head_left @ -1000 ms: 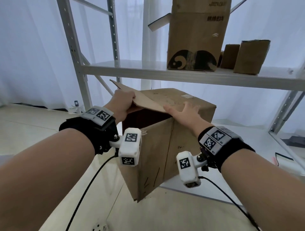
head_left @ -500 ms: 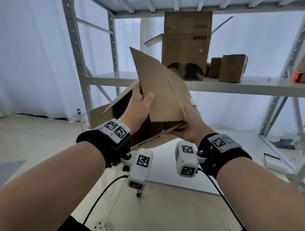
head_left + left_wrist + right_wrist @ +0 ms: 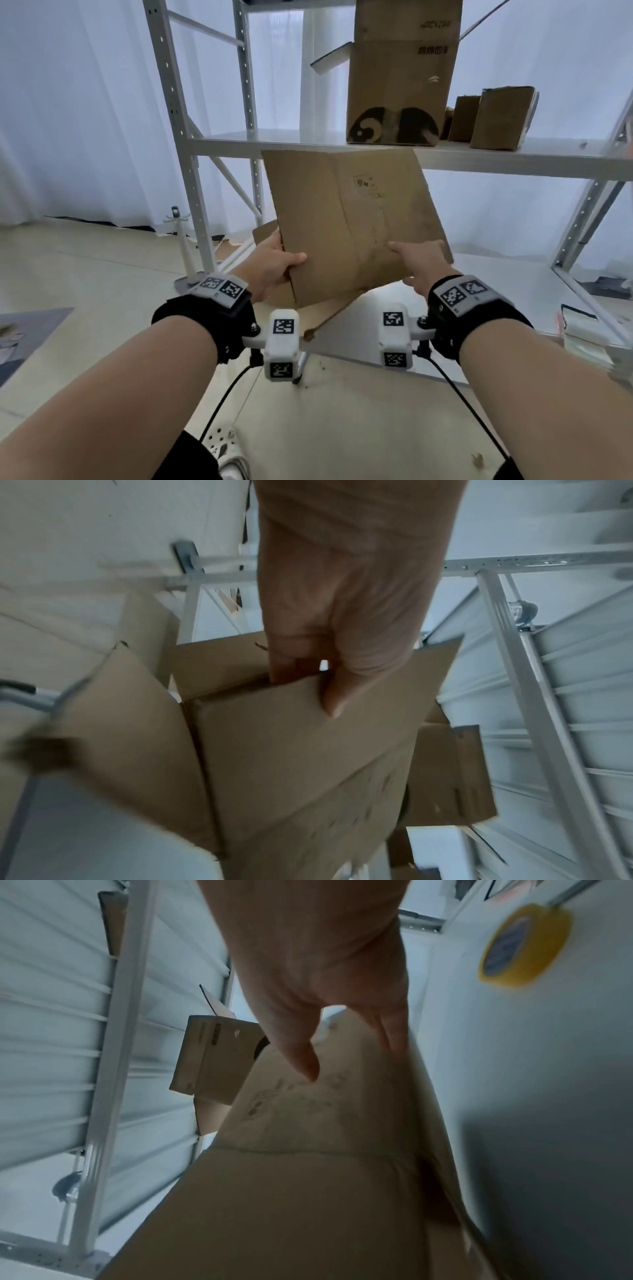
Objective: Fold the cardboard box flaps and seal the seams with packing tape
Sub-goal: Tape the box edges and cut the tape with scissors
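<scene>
I hold a brown cardboard box (image 3: 349, 219) up in the air in front of the shelf, one broad face turned toward me. My left hand (image 3: 274, 263) grips its lower left edge, thumb on the near face, fingers behind; the left wrist view shows the thumb (image 3: 337, 696) pressed on the cardboard box (image 3: 291, 750) with loose flaps spread around it. My right hand (image 3: 423, 260) holds the lower right edge, thumb on the front and fingers round the side; the same cardboard box (image 3: 308, 1150) shows in the right wrist view. A yellow tape roll (image 3: 524, 945) lies on the white platform.
A grey metal shelving rack (image 3: 178, 137) stands behind the box. Its shelf carries a tall open carton (image 3: 397, 75) and small boxes (image 3: 500, 116). A low white platform (image 3: 513, 294) lies below. A small white stand (image 3: 181, 240) is by the rack's left post.
The box has been lifted off the platform and turned, from resting with its top flaps under my hands to held in the air with a flat face toward me. Both hands shifted to its lower edges.
</scene>
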### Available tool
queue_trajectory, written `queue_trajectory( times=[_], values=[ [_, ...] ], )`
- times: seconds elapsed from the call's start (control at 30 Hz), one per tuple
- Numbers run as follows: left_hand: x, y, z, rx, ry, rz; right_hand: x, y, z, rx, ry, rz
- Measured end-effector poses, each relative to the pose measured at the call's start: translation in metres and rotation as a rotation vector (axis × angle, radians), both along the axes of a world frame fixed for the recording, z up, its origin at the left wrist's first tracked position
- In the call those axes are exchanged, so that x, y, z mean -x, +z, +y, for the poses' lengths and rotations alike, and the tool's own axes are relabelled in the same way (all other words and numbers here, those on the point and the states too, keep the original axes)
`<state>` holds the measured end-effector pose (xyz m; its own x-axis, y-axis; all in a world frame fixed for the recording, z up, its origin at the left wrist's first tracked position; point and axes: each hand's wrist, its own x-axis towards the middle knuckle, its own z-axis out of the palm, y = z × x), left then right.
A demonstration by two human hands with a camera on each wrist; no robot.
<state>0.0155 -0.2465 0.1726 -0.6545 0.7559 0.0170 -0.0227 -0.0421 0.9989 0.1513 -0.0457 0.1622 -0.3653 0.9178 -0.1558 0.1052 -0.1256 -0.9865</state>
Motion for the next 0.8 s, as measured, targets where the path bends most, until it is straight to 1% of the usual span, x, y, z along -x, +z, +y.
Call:
queue_trajectory(
  times=[0.07, 0.13, 0.2, 0.27, 0.3, 0.37, 0.43, 0.47, 0.53, 0.57, 0.67, 0.7, 0.73, 0.8],
  values=[
    [0.013, -0.006, 0.002, 0.087, 0.047, 0.050, 0.002, -0.005, 0.000, -0.107, 0.022, -0.126],
    [0.030, -0.014, -0.004, 0.198, 0.106, 0.131, 0.002, -0.007, -0.001, -0.245, 0.039, -0.301],
    [0.045, -0.026, -0.008, 0.326, 0.229, 0.253, 0.000, -0.005, 0.001, -0.408, 0.052, -0.477],
    [0.055, -0.037, -0.007, 0.386, 0.377, 0.355, -0.002, -0.002, 0.003, -0.515, 0.073, -0.558],
    [0.060, -0.040, -0.005, 0.396, 0.431, 0.354, -0.002, -0.004, 0.004, -0.552, 0.094, -0.584],
    [0.069, -0.043, 0.000, 0.410, 0.484, 0.302, 0.000, -0.011, 0.009, -0.581, 0.138, -0.635],
    [0.082, -0.043, 0.005, 0.438, 0.542, 0.281, 0.003, -0.018, 0.014, -0.568, 0.141, -0.656],
    [0.086, -0.042, 0.008, 0.474, 0.563, 0.300, 0.005, -0.020, 0.016, -0.575, 0.131, -0.658],
    [0.091, -0.038, 0.015, 0.526, 0.598, 0.386, 0.010, -0.019, 0.018, -0.604, 0.125, -0.663],
    [0.089, -0.035, 0.021, 0.496, 0.602, 0.414, 0.013, -0.018, 0.018, -0.623, 0.135, -0.658],
    [0.084, -0.027, 0.042, 0.280, 0.554, 0.393, 0.021, -0.015, 0.024, -0.675, 0.199, -0.621],
    [0.084, -0.026, 0.049, 0.264, 0.531, 0.377, 0.021, -0.016, 0.027, -0.690, 0.212, -0.595],
    [0.085, -0.025, 0.054, 0.287, 0.503, 0.361, 0.020, -0.017, 0.032, -0.706, 0.224, -0.568],
    [0.084, -0.019, 0.063, 0.374, 0.465, 0.342, 0.015, -0.021, 0.040, -0.734, 0.245, -0.543]
  ],
)
